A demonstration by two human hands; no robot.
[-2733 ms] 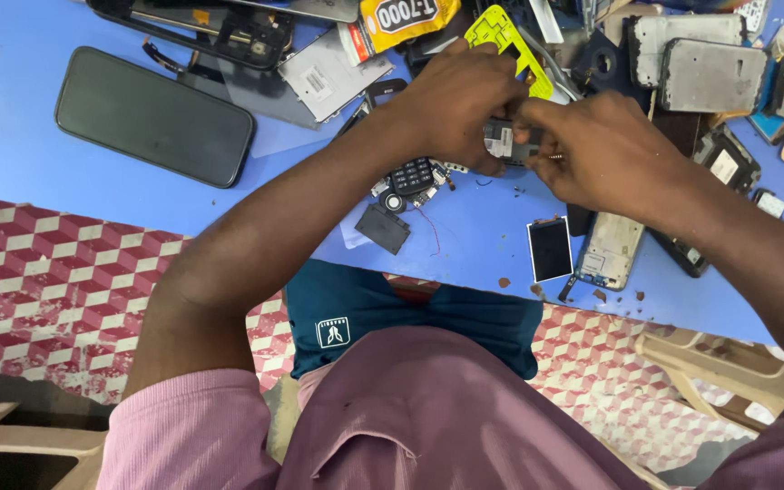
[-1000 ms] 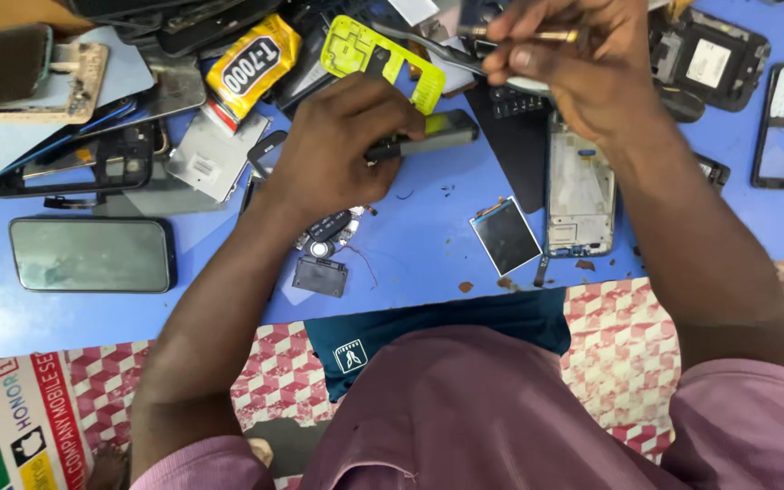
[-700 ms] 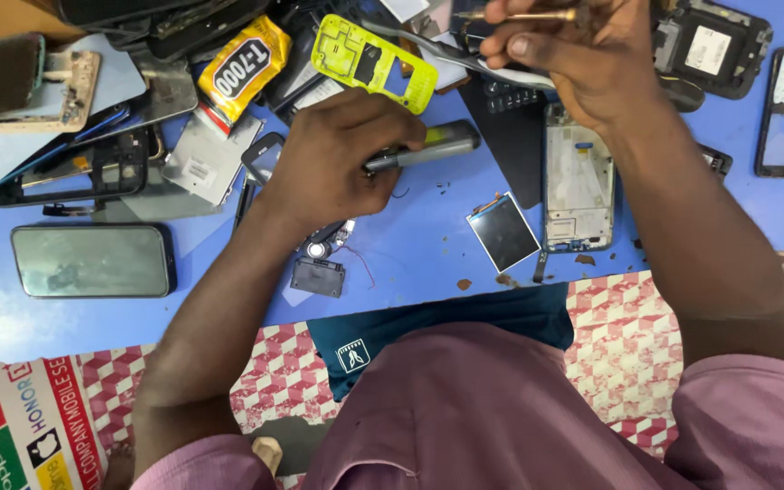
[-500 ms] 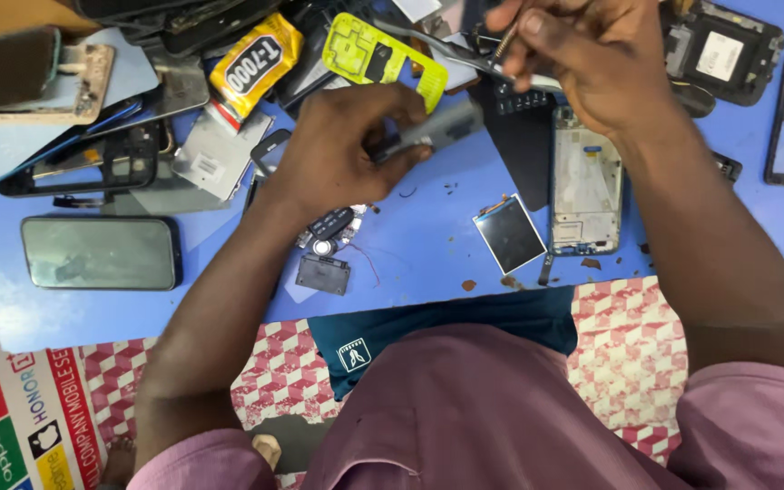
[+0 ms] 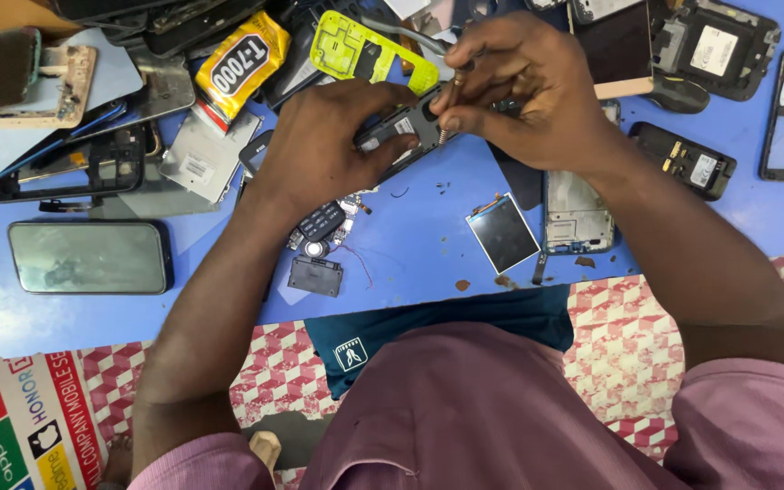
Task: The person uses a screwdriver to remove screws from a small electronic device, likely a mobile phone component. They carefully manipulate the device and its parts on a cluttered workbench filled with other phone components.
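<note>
Below, left hand (image 5: 319, 145) grips a dark plastic phone body (image 5: 401, 127); right hand (image 5: 524, 91) pinches a thin metal screwdriver (image 5: 451, 100).

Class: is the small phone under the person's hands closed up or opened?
Opened. The phone, held by the left hand, shows bare inner parts; the right hand points a screwdriver at it.

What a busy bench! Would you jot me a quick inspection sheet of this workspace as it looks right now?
Surface: blue table, small dark crumbs near its front edge.
Job's things: dark phone body held by left hand; thin screwdriver in right hand, tip at the phone.
Clutter: small loose screen, smartphone lying face-up, yellow glue tube, lime-green phone frame, keypad parts.
Grips: both hands closed on their items.
Cables: thin red wire.
Surroundings: red-and-white checked floor.
</note>
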